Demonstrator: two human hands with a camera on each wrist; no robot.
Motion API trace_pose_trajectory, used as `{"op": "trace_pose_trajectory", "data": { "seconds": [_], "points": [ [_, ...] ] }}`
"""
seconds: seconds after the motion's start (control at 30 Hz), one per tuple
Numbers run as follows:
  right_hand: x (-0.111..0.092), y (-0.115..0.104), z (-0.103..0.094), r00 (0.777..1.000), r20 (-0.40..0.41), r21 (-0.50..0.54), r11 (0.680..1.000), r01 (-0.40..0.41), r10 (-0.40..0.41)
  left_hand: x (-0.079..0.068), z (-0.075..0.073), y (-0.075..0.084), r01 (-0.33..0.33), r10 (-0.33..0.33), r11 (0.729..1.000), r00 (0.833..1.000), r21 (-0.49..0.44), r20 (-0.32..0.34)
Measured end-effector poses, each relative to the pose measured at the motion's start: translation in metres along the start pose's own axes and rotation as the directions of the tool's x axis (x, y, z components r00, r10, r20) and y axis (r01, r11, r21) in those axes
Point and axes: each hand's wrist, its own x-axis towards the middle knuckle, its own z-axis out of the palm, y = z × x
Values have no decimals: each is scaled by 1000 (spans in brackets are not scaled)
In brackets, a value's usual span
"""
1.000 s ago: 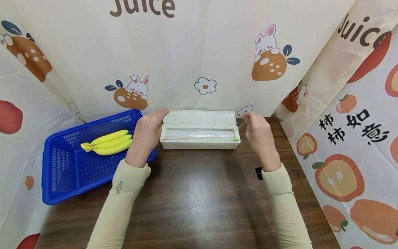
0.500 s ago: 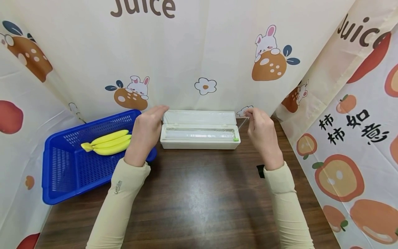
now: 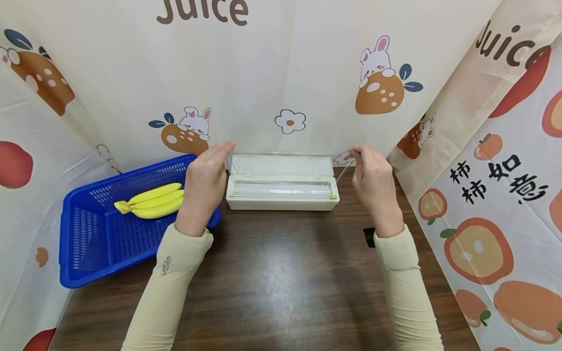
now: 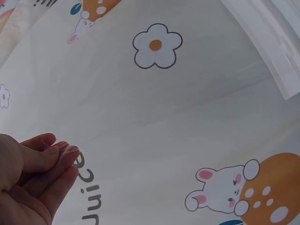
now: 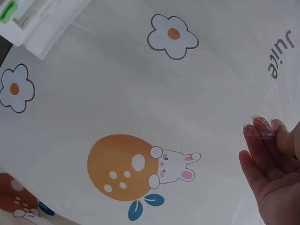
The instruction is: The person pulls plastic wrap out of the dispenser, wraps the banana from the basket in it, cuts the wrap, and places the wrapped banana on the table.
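Note:
A long white cling film dispenser (image 3: 283, 203) stands on the table with its lid (image 3: 282, 165) tipped back, a roll of cling film (image 3: 281, 189) inside. Clear film rises from it, stretched between both hands. At its left corner my left hand (image 3: 206, 183) pinches the film between thumb and fingers, as the left wrist view also shows. On the other side my right hand (image 3: 372, 183) pinches the right corner; in the right wrist view, wrinkles fan out from the fingertips (image 5: 262, 123). A small green slider (image 3: 333, 197) sits at the dispenser's front right.
A blue plastic basket (image 3: 72, 234) stands at the left, with a bunch of yellow bananas (image 3: 153, 201) in it. Printed curtains (image 3: 290, 63) hang close behind the dispenser and along both sides. A small black object (image 3: 370, 237) lies by the right wrist on the brown table (image 3: 281, 273).
Both hands have moved up and slightly away from the dispenser, drawing more film out of it. The right hand has also shifted a little to the right. Dispenser and basket have stayed put.

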Motion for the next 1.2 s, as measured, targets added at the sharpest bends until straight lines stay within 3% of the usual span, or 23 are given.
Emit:
{"op": "trace_pose_trajectory", "data": {
  "seconds": [0.43,0.77,0.97,1.2],
  "points": [
    [7,-7,-13,999,-15,-26,999,34,-34,0,-1,5,-47,42,998,990,-35,-134],
    [7,-16,-19,988,-154,22,1000,-15,19,-2,-7,13,-103,90,994,970,-47,-225],
    [-8,-24,-22,965,-259,72,997,-10,28,-16,-12,21,-105,75,990,957,-94,-279],
    [-36,-32,-21,944,-325,194,981,17,48,-43,-23,23,-77,31,973,977,-218,-210]
  ]
}}
